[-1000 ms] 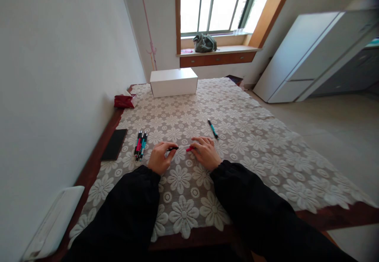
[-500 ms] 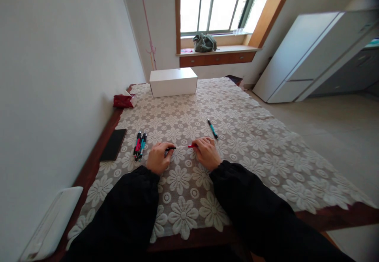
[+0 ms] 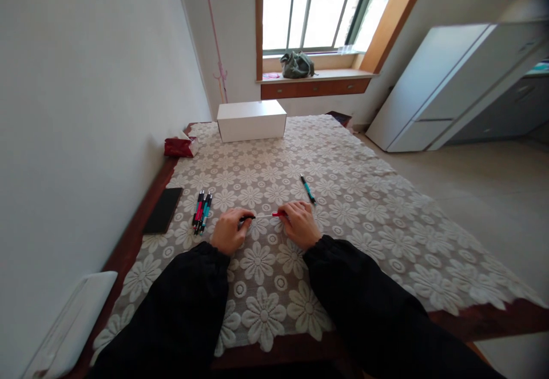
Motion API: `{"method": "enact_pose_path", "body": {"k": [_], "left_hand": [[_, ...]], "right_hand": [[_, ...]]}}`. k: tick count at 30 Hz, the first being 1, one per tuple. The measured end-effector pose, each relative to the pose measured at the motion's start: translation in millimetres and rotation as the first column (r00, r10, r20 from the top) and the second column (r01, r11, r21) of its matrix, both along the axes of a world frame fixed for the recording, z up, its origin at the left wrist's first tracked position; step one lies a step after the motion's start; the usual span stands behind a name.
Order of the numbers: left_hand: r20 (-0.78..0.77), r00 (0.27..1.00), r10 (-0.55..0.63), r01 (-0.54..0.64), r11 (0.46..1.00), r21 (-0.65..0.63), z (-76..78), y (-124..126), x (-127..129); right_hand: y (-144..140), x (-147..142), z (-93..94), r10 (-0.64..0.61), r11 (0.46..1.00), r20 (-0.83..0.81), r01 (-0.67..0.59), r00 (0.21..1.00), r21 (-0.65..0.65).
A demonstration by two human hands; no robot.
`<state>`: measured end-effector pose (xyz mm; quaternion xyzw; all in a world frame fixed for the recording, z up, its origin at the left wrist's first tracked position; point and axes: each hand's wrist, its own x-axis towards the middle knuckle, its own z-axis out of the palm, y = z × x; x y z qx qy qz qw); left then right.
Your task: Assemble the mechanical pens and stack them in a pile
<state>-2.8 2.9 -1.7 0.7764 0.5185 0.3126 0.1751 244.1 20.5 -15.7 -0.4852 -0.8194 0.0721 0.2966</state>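
Closed white box [image 3: 252,122], upper centre, contents hidden. Mid-frame, left hand [image 3: 229,230] pinches a pen's black end [image 3: 247,217]; right hand [image 3: 300,223] pinches its red barrel [image 3: 277,214]; thin white tube [image 3: 263,216] between.

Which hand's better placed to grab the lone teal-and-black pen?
Right, likely: the right hand is closer to that lone pen; the left hand sits nearer the clustered red and teal pens. Both are occupied, though: left pinches a slim black piece, right a small red one.

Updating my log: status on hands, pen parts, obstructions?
Left hand pinching black pen part; right hand pinching pink pen part. Thin pale rod spans between. Loose teal pen beyond right hand, outside the gap.
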Motion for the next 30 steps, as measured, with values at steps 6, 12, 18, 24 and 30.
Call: {"method": "enact_pose_path", "body": {"k": [6, 12, 18, 24, 30], "left_hand": [[0.004, 1.000, -0.019, 0.019, 1.000, -0.016, -3.3, 1.1, -1.2], [0.024, 0.998, -0.057, 0.057, 0.998, 0.006, -3.8, 1.3, -0.4], [0.036, 0.993, -0.113, 0.112, 0.993, 0.032, -2.2, -1.3, 2.1], [0.039, 0.991, -0.127, 0.126, 0.991, 0.045, -1.4, -2.4, 2.0], [0.005, 0.994, -0.110, 0.110, 0.993, 0.038, -1.5, -2.7, 2.7]], "right_hand": [[-1.8, -1.8, 1.7, 0.025, 0.999, 0.009, -0.025, 1.000, -0.026], [-3.1, -3.4, 2.1, 0.096, 0.994, -0.009, -0.096, 0.995, -0.044], [-2.9, -3.9, 1.6, 0.152, 0.985, -0.034, -0.154, 0.988, -0.077], [-6.3, -7.0, 4.5, 0.216, 0.973, -0.042, -0.219, 0.976, -0.080], [-8.5, -8.9, 6.9, 0.272, 0.959, -0.048, -0.275, 0.961, -0.066]]}}
